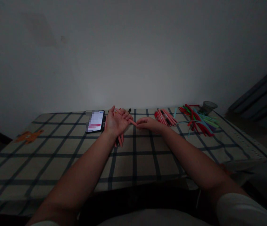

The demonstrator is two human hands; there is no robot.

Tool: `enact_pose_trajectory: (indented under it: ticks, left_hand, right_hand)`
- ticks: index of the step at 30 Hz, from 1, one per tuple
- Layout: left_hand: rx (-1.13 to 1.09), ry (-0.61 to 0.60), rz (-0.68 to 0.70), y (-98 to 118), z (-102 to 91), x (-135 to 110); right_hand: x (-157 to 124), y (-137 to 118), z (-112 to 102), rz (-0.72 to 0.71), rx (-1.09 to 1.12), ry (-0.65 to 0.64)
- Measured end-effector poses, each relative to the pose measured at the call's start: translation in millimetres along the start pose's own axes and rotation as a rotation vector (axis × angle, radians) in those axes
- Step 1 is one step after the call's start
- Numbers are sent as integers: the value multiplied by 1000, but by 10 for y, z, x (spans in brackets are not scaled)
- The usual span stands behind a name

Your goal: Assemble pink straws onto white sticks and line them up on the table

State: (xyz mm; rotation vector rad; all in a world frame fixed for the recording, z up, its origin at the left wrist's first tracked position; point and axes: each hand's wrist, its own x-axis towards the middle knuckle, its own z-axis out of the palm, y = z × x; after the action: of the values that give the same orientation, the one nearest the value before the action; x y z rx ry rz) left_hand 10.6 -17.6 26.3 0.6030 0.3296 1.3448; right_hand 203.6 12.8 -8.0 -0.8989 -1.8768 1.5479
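Note:
My left hand (118, 121) is palm up over the table, its fingers curled around a slim pink stick (133, 122) that slants down to the right. The fingertips of my right hand (149, 124) are pinched together at the stick's right end. More pink sticks and dark ones (120, 140) lie under and beside the left hand, partly hidden by it. I cannot make out in this dim light whether they are pens or straws.
A lit phone (95, 121) lies left of my hands. To the right are a pile of pink sticks (166, 117), a tangle of coloured strips (198, 121) and a clear cup (209, 106). The checked tablecloth (74, 169) bears an orange figure (29, 136). A wall rises behind.

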Motion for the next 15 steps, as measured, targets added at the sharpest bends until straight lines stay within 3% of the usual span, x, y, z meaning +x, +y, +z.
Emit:
enact_pose_trajectory:
  ticks: [5,9,15]
  left_hand:
    - [54,15,59,28,-33,34]
    - [263,1,-50,-82,-58,68]
    - [663,-128,-257,-297,-43,-13]
  right_hand:
    - [48,-25,-90,-96,241,285]
    - [68,-56,-237,-205,404,516]
    - [86,-4,-268,-227,286,544]
